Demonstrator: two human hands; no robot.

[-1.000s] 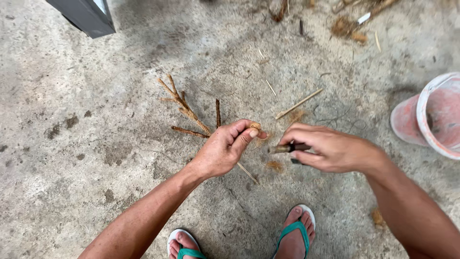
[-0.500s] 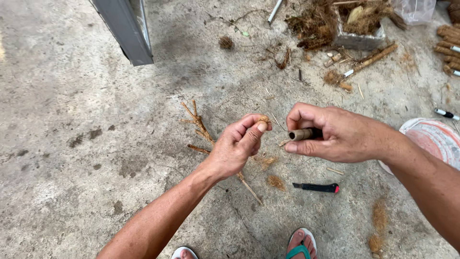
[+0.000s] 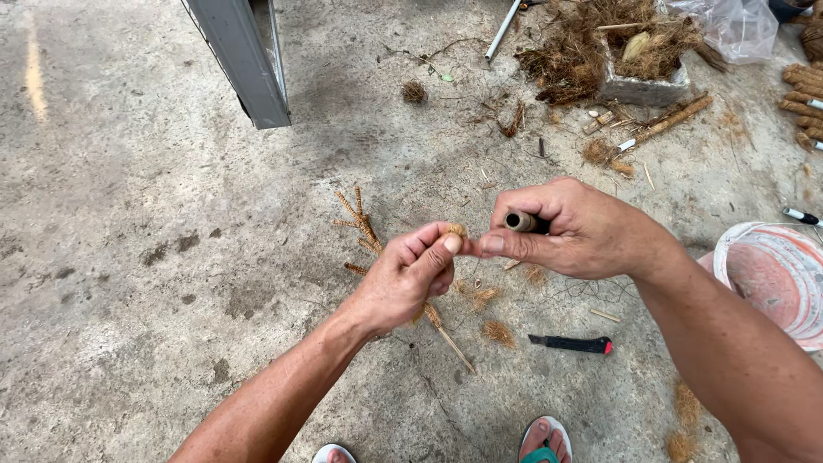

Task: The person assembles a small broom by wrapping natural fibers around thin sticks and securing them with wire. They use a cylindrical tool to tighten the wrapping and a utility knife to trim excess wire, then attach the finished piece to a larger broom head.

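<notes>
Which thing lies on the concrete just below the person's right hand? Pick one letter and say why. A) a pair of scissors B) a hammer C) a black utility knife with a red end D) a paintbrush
C: a black utility knife with a red end lies flat on the concrete floor below the right hand, which pinches a small dark tube.
</notes>
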